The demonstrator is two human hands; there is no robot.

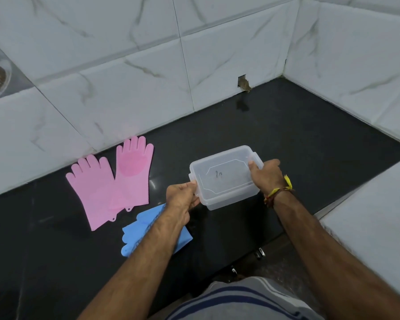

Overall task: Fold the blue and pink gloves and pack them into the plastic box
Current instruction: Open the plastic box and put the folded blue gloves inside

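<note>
Left hand (182, 196), right hand (266, 175) — gripping plastic box (224, 179) ends.

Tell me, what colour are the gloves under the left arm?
Blue. The blue gloves show in the head view, partly hidden by the forearm.

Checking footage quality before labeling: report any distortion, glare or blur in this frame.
Head view: wide-angle bending curves the wall tile lines; soft glare spot on the black counter beside the pink gloves; plastic box, left hand and right hand fairly sharp.

Translucent plastic box (225, 176) — glossy black countertop (286, 135), marbled wall tiles (125, 54).
</note>
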